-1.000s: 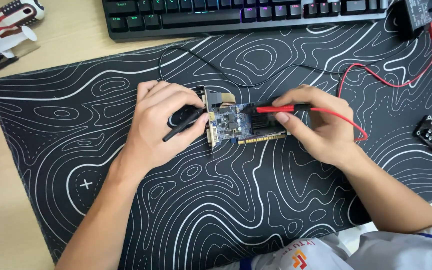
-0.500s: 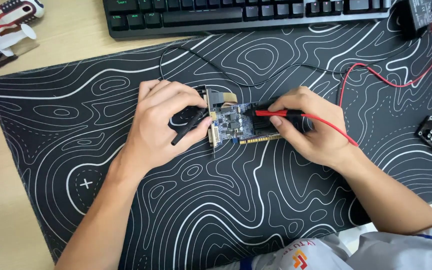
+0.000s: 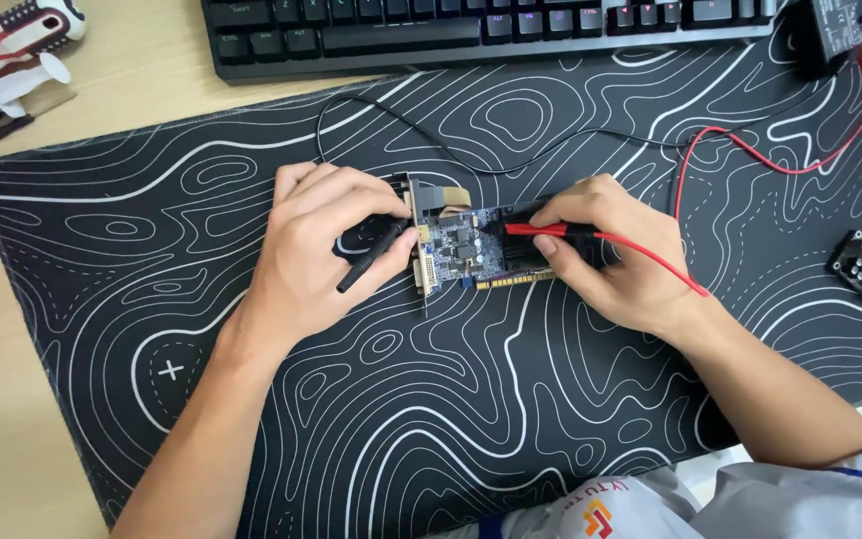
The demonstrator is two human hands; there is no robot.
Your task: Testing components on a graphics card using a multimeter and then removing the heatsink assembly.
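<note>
I see my left hand (image 3: 316, 250) pinching the black probe (image 3: 371, 258) and my right hand (image 3: 616, 255) gripping the red probe (image 3: 549, 231), tips angled onto the small blue circuit card (image 3: 461, 245) lying flat mid-mat (image 3: 451, 419) for steady contact.

Under my hands lie a matt black cloth desk mat with white contour lines (image 3: 511, 399), a glossy blue circuit board (image 3: 456, 243), and pale smooth wooden desktop (image 3: 142, 90).

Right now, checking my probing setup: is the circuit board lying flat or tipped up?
Flat: the circuit board lies face-up on the mat.
</note>
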